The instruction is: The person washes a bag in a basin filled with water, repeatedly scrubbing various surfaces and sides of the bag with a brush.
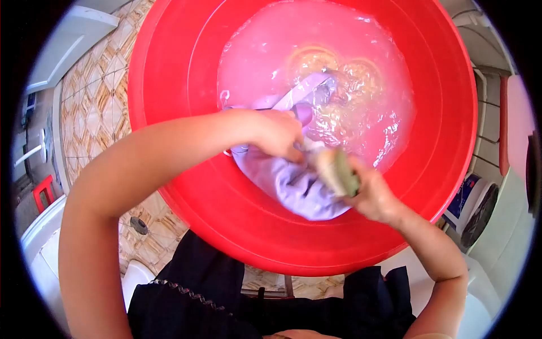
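A lilac cloth item (313, 195) with a pale strap lies partly in the water of a big red basin (175, 73). My left hand (276, 134) holds its upper part, fingers closed on the fabric. Wrapped round a greenish brush (341, 172) is my right hand (372, 195); the brush is blurred by motion and rests against or just above the lilac cloth, near my left fingertips. Cloudy, rippling water (265, 51) fills the basin's bottom, with two round yellowish shapes showing in it.
Patterned floor tiles (101, 113) show on the left, with a small dark round object (139, 225) on them. A red stool-like piece (43, 193) stands at the far left. On the right is a blue and white bucket (471, 206) beside light wall tiles.
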The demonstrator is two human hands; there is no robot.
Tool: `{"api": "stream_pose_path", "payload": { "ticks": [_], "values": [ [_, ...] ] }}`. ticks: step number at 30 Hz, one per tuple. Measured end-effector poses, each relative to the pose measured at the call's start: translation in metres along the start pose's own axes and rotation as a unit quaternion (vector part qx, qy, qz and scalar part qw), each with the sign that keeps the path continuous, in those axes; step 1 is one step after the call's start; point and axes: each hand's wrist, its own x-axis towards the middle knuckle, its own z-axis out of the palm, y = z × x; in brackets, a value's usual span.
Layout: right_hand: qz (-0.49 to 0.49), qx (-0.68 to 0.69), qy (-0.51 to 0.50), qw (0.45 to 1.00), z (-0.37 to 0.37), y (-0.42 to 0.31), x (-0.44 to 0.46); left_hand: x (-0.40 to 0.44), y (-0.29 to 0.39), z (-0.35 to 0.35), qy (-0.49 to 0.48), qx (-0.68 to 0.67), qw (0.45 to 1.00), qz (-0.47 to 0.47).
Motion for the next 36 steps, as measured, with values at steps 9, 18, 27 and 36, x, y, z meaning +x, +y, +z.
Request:
{"api": "stream_pose_path", "payload": {
  "ticks": [9,18,27,36],
  "values": [
    [-0.003,0.029,0.324,0.945,-0.109,-0.045,0.023,-0.042,-0.018,-0.078,0.415,-0.248,0.875,-0.035],
    [-0.152,0.101,0.496,0.849,-0.211,-0.126,-0.045,-0.087,0.026,-0.148,0.647,-0.085,0.752,0.091],
    [-0.1,0.069,0.469,0.875,-0.177,-0.073,0.013,-0.077,0.027,-0.13,0.651,-0.047,0.747,0.123],
    [0.1,0.169,0.272,0.942,-0.106,-0.022,0.009,-0.026,0.017,-0.04,0.51,0.001,0.847,0.15]
  ]
}}
